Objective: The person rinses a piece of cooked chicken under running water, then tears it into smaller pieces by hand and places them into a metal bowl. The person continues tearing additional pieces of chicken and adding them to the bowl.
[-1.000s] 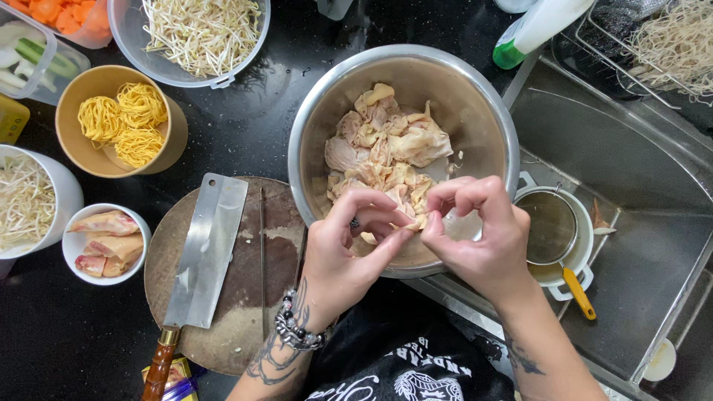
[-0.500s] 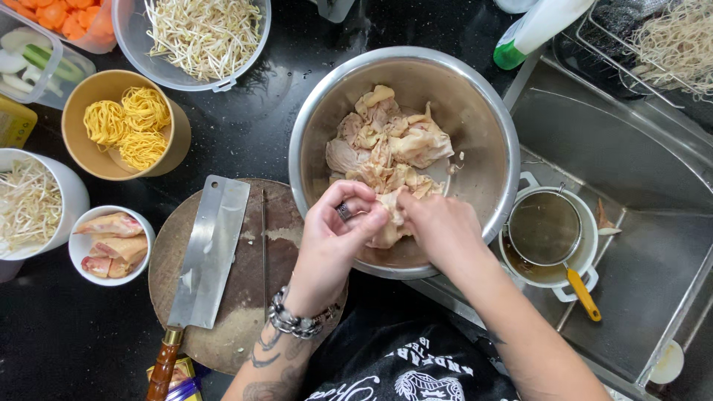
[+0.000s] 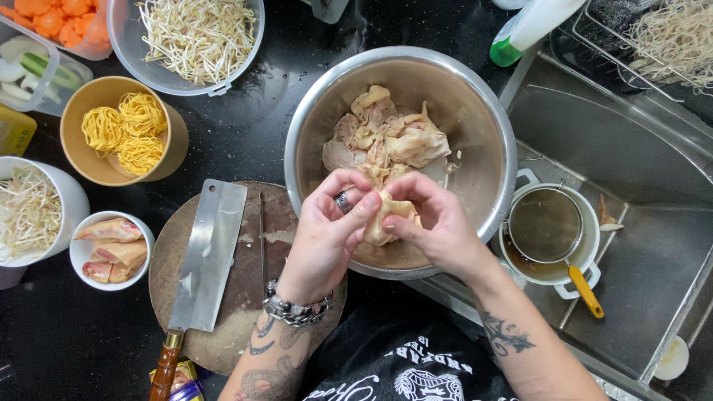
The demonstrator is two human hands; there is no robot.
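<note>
Chicken piece (image 3: pixel 386 217) (pale), both hands gripping, over steel bowl (image 3: pixel 475 126)

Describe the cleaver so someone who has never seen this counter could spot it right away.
Start at the big steel bowl of pale chicken pieces that both hands work over. Just left of it lies a round wooden cutting board, and the cleaver rests flat on it. It is the only wide rectangular metal blade, with a brown wooden handle.

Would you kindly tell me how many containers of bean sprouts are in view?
2: a clear tub of bean sprouts at top left, and a white cup of bean sprouts at the left edge, partly cut off.
</note>
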